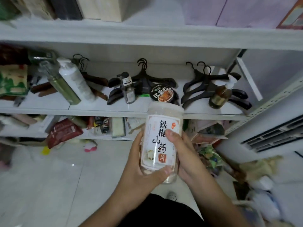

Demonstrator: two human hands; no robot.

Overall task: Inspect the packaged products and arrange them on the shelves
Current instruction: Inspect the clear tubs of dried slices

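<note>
Item: clear labelled jar point(161, 138), upright at frame centre, was gripped by left hand point(139, 167) and right hand point(182, 154), fingers curled round, thumbs pressing the label; inspection seemingly under way, placement next needing a lift to the middle shelf point(114, 110) at 12 o'clock.

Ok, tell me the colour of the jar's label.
Jar label: white, black characters, orange-red stamp; head view.

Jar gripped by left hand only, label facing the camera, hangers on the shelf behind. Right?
Not quite: both hands grip it. The head view shows the left hand and the right hand curled round the jar; its label faces the camera, with hangers on the shelf behind.
</note>
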